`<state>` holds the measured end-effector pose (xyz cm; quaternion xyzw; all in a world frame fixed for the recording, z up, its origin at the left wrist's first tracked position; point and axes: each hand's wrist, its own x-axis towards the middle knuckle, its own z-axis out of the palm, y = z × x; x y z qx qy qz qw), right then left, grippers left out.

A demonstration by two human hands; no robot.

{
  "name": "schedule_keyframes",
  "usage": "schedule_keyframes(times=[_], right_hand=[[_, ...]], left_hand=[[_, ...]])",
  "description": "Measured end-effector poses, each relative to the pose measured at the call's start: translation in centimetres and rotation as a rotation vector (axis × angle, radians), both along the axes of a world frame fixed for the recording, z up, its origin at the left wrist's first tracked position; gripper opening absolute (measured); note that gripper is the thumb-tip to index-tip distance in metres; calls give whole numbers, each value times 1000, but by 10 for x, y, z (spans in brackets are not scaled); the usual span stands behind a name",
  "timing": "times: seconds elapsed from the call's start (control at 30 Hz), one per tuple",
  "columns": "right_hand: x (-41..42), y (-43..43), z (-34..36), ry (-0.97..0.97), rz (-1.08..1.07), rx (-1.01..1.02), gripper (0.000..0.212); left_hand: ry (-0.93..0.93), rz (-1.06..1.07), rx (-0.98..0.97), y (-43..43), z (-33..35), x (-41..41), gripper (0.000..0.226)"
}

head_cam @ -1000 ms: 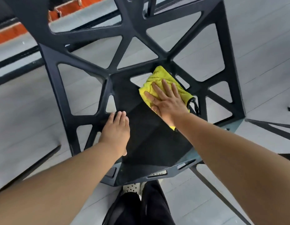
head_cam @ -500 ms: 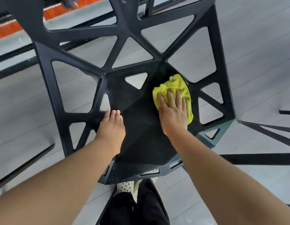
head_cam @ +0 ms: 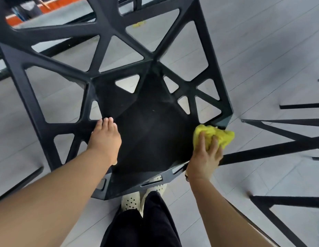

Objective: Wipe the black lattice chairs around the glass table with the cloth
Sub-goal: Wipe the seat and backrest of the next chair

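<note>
Grey floor tiles lie all round. To the right, dark struts of other furniture run across the tiles, and 1 of them passes just behind the right hand. More dark bars cross the left edge. An orange strip shows at the top left, and a small yellow scrap lies on the tiles, seen through the lattice. At the bottom stand 2 pale perforated shoes under black trousers; the seat's front edge hides their toes.

The chair fills the middle. Its solid seat lies nearest the person, and its open triangular back reaches away toward the top. Its long axis runs from bottom middle upward and a little left, with the front edge slanting up to the right.

The left hand lies flat on the seat's left side, fingers straight and together, released and grasping nothing. Its forearm covers the seat's near left corner.

The yellow cloth sits bunched at the seat's right edge, near the front corner, against the lattice rim. Part of it pokes past the edge over the tiles. Its longer side runs left to right. The right hand grasps it from the near side, fingers curled over the wad, and hides its lower part.
</note>
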<state>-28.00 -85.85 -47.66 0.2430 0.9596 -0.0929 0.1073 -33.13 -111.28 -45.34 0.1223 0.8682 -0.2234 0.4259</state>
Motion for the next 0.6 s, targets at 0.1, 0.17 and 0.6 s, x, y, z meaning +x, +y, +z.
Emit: schedule_keyframes(times=[0.1, 0.17, 0.6], right_hand=[[-3, 12, 7, -97, -218, -112, 72], [-2, 17, 12, -106, -195, -102, 73], [23, -47, 1, 17, -301, -238, 51]], left_hand=[[7, -7, -2, 1, 0, 0, 113], [13, 2, -5, 2, -1, 1, 113], [13, -2, 8, -4, -1, 2, 116]])
